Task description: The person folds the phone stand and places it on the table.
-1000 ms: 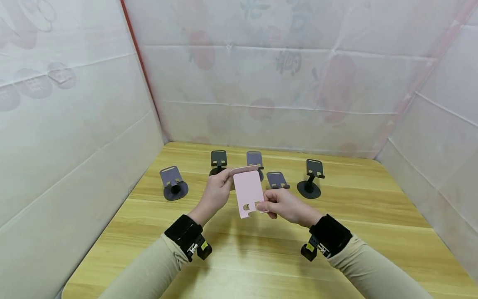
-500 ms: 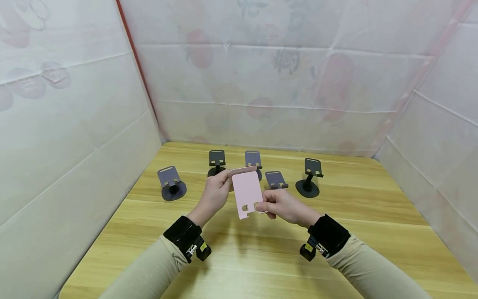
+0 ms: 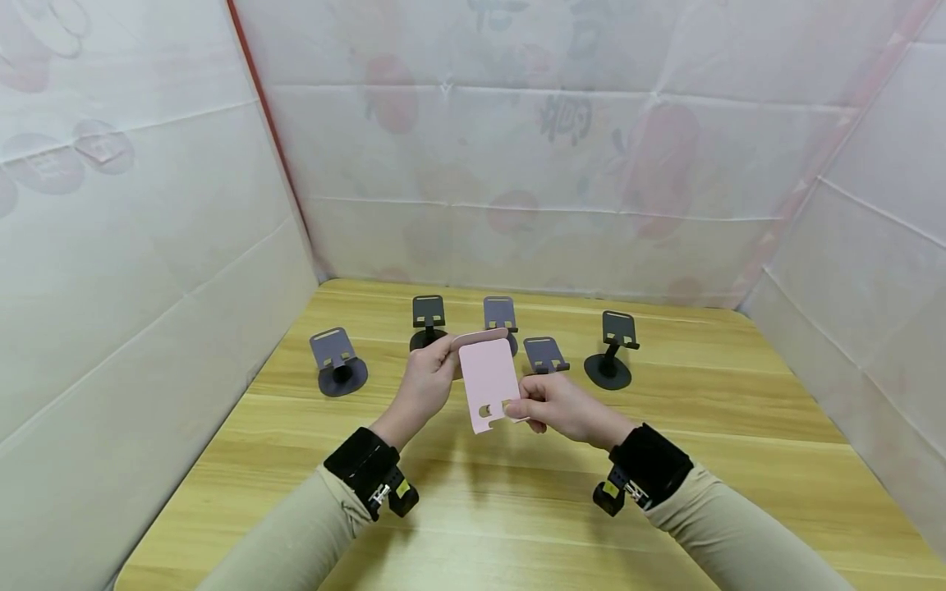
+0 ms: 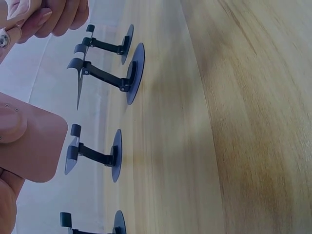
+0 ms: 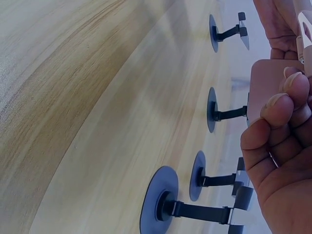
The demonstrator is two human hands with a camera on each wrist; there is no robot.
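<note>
A pink phone stand point(image 3: 489, 383) is held in the air above the wooden table point(image 3: 517, 501) between both hands. My left hand point(image 3: 427, 382) grips its upper end, where the round pink base point(image 3: 480, 335) folds back; the base also shows in the left wrist view point(image 4: 29, 141). My right hand point(image 3: 556, 407) pinches the lower edge of the pink plate by its cut-outs, and its curled fingers point(image 5: 273, 141) fill the right wrist view.
Several dark phone stands stand in a row behind the hands: one at the left point(image 3: 336, 361), two at the back middle point(image 3: 429, 316) point(image 3: 500, 314), a low one point(image 3: 545, 355) and one at the right point(image 3: 613, 349). White sheet walls close in the table on three sides.
</note>
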